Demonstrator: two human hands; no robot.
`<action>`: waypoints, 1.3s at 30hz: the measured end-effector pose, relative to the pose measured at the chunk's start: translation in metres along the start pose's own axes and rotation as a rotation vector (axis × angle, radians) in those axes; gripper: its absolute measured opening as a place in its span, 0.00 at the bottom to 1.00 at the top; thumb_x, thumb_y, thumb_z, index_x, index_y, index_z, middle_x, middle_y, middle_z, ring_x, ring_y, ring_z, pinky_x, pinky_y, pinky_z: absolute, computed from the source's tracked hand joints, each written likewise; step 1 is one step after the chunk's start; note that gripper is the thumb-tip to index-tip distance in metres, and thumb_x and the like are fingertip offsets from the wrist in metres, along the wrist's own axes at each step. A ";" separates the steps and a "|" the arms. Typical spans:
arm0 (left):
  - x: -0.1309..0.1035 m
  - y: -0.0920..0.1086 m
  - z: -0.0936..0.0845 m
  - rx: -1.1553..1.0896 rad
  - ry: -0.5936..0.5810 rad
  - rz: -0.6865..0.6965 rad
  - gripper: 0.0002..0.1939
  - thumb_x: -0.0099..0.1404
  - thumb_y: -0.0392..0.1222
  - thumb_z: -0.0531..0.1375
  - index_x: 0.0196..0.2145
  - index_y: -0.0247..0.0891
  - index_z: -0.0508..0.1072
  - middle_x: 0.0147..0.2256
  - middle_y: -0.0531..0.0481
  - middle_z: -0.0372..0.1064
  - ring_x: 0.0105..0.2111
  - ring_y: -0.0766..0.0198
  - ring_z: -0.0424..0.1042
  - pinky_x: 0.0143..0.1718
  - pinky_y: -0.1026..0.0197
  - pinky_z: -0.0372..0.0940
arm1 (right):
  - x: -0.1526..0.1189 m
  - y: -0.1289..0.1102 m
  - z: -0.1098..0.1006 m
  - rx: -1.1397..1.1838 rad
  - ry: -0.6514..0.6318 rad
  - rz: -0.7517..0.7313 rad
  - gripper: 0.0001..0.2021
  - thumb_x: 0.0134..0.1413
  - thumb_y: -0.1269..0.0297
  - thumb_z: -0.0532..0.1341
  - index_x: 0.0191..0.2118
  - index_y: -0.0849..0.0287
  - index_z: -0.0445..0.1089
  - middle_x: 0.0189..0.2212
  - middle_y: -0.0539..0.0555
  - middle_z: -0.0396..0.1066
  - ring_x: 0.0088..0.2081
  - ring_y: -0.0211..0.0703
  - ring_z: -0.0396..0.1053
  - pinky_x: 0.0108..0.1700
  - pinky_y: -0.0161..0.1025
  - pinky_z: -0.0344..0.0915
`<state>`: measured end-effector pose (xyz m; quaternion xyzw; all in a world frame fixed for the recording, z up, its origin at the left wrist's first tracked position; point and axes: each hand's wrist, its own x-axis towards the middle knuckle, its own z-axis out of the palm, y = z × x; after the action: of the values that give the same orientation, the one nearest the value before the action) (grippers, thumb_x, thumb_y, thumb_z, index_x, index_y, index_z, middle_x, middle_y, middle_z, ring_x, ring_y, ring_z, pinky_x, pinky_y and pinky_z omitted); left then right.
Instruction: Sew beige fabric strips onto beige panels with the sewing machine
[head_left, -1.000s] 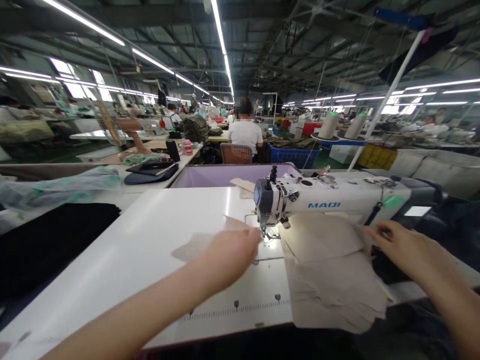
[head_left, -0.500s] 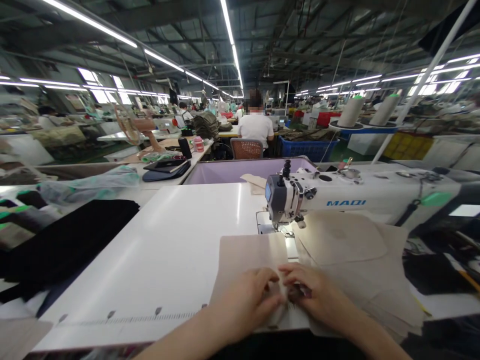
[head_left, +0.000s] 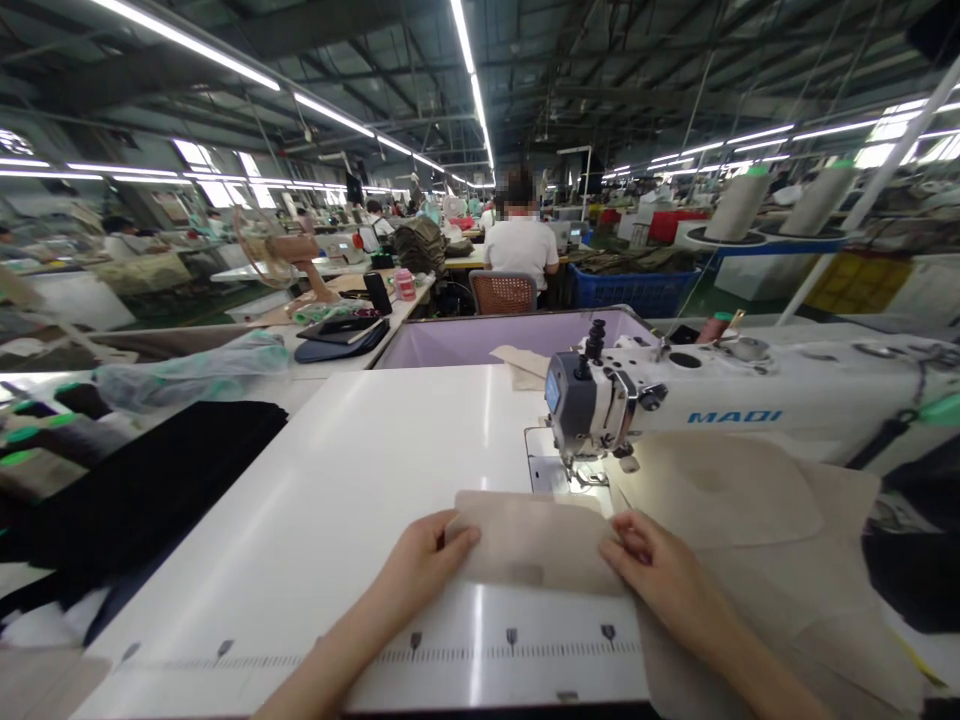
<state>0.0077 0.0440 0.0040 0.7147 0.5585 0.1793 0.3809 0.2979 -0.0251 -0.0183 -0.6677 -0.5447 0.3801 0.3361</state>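
Observation:
A beige fabric piece (head_left: 536,545) with rounded corners is stretched between my hands, just in front of the sewing machine's needle area. My left hand (head_left: 431,550) pinches its left edge between thumb and fingers. At the opposite edge, my right hand (head_left: 645,555) is closed on the right side of the same piece. The white sewing machine (head_left: 735,415) stands behind and to the right, its presser foot (head_left: 589,478) lit by a lamp. More beige fabric pieces (head_left: 720,490) lie under the machine arm, beside my right hand.
The white tabletop (head_left: 360,480) carries a printed ruler along its front edge. Black fabric (head_left: 172,470) and thread cones lie at the left. Behind the table is a lilac bin (head_left: 465,340). A person in a white shirt (head_left: 520,245) sits farther back.
My hands were close together over the beige fabric at the table front. Now they are apart at its two side edges, and the piece lies turned crosswise. The view has shifted slightly.

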 end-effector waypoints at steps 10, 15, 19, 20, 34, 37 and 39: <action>-0.002 0.020 0.017 0.224 0.131 -0.056 0.14 0.71 0.41 0.50 0.28 0.40 0.68 0.30 0.48 0.74 0.33 0.56 0.73 0.35 0.60 0.59 | -0.007 0.004 0.031 0.240 0.089 -0.054 0.16 0.52 0.50 0.63 0.42 0.52 0.64 0.35 0.52 0.79 0.35 0.47 0.78 0.36 0.39 0.71; -0.003 0.015 0.018 0.179 0.153 -0.064 0.14 0.71 0.42 0.50 0.29 0.40 0.69 0.31 0.48 0.74 0.34 0.55 0.73 0.35 0.59 0.60 | -0.009 0.009 0.028 0.229 0.333 0.040 0.25 0.50 0.46 0.66 0.49 0.53 0.63 0.33 0.52 0.79 0.32 0.47 0.77 0.36 0.40 0.72; -0.003 0.016 0.018 0.183 0.132 -0.075 0.13 0.71 0.41 0.49 0.29 0.40 0.69 0.32 0.48 0.74 0.35 0.55 0.73 0.36 0.58 0.60 | -0.013 0.011 0.026 0.168 0.272 -0.060 0.16 0.51 0.47 0.65 0.29 0.51 0.61 0.22 0.45 0.70 0.25 0.40 0.71 0.28 0.33 0.67; -0.003 0.016 0.019 0.194 0.127 -0.080 0.13 0.71 0.41 0.49 0.29 0.40 0.68 0.31 0.48 0.74 0.34 0.55 0.72 0.36 0.58 0.59 | -0.013 0.011 0.026 0.123 0.238 -0.078 0.16 0.52 0.48 0.64 0.26 0.51 0.61 0.21 0.45 0.69 0.25 0.40 0.70 0.27 0.32 0.66; -0.016 0.002 0.023 -0.049 0.298 -0.162 0.25 0.69 0.47 0.52 0.60 0.37 0.64 0.38 0.48 0.71 0.35 0.56 0.73 0.40 0.53 0.68 | -0.005 0.019 0.021 -0.098 0.145 -0.116 0.13 0.54 0.47 0.63 0.34 0.48 0.80 0.34 0.51 0.82 0.34 0.48 0.79 0.36 0.34 0.75; -0.017 0.001 0.024 -0.093 0.299 -0.149 0.23 0.70 0.48 0.51 0.59 0.39 0.66 0.40 0.48 0.71 0.35 0.57 0.73 0.40 0.53 0.68 | -0.004 0.026 0.021 -0.146 0.141 -0.125 0.14 0.54 0.46 0.63 0.36 0.47 0.80 0.36 0.51 0.82 0.36 0.48 0.80 0.38 0.34 0.76; -0.016 0.000 0.024 -0.105 0.304 -0.162 0.21 0.69 0.48 0.52 0.56 0.40 0.67 0.39 0.49 0.70 0.33 0.58 0.72 0.39 0.54 0.68 | -0.002 0.030 0.021 -0.171 0.130 -0.134 0.14 0.55 0.46 0.62 0.36 0.48 0.81 0.36 0.51 0.82 0.36 0.48 0.80 0.38 0.33 0.76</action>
<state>0.0192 0.0209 -0.0090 0.6113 0.6551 0.2831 0.3421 0.2937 -0.0322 -0.0545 -0.6792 -0.5956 0.2647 0.3374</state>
